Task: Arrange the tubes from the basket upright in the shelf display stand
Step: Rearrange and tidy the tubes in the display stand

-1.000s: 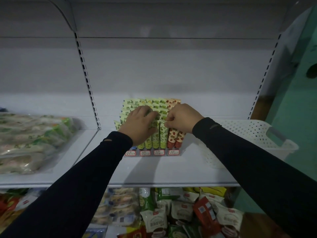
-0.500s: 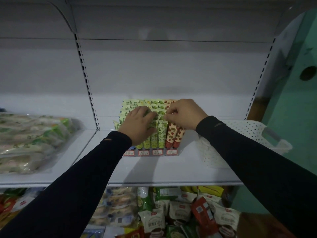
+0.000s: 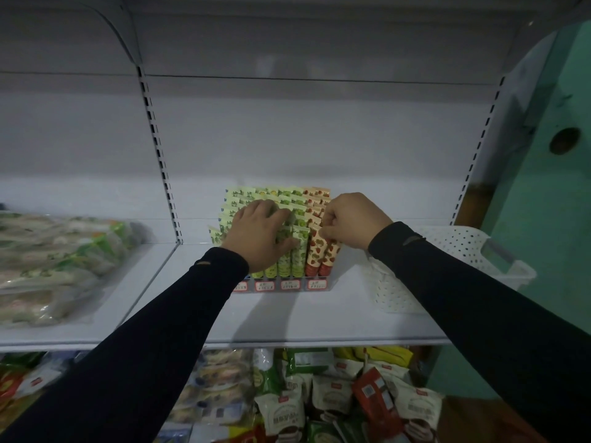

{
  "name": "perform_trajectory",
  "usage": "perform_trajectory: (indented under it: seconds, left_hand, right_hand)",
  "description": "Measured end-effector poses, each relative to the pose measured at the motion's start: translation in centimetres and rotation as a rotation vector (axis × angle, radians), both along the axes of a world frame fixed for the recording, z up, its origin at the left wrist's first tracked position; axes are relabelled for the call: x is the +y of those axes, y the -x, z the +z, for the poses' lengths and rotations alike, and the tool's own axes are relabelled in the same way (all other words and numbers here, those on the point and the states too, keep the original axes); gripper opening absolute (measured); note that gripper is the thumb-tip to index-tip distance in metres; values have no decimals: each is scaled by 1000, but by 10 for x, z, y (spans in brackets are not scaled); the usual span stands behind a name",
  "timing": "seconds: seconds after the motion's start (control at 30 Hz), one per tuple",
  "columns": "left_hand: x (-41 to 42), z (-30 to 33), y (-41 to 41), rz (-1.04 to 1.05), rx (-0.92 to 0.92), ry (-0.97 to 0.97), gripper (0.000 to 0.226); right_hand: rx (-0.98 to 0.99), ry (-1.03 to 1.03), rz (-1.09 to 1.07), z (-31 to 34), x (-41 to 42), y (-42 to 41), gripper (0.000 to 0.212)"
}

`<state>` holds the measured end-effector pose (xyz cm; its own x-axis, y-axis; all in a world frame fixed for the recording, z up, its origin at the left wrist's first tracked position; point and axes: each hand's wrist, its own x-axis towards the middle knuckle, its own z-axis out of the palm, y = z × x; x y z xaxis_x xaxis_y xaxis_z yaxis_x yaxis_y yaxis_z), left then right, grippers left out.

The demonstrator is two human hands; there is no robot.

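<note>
A clear display stand (image 3: 289, 285) with price labels sits mid-shelf, packed with upright tubes in stepped rows. Green tubes (image 3: 299, 255) fill the left and middle columns, red strawberry tubes (image 3: 315, 255) the right column. My left hand (image 3: 257, 239) lies over the green tubes, fingers bent across their tops and thumb against the front row. My right hand (image 3: 353, 219) has curled fingers that pinch the top of a front red tube. The white perforated basket (image 3: 454, 241) stands to the right of the stand, its inside mostly hidden by my right arm.
Bagged goods (image 3: 54, 260) lie on the shelf section to the left, past a slotted upright (image 3: 160, 161). Packets of snacks (image 3: 319, 394) crowd the shelf below. A green wall (image 3: 550, 193) borders the shelving on the right.
My right hand went up to the back red rows, then came down to the front red tubes. My left hand stayed on the green tubes.
</note>
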<state>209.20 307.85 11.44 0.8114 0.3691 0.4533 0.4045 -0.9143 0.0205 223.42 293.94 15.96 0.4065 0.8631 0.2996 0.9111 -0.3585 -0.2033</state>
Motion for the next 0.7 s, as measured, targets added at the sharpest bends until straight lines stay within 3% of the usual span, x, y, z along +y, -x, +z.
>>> perform_trajectory:
  seconds: [0.1,0.23,0.7]
  left_hand:
    - [2,-1,1,-4,-1,-21,58]
    - [4,-2,2,-1,24,-43,63]
    - [9,-7,1,-11,47,-57,66]
  right_hand:
    - [-16,27,-8,-7,0,-4,33]
    - [-36,-2,-11,-12,3,-5,42]
    - [-78,-31,20,-16,13,1,43]
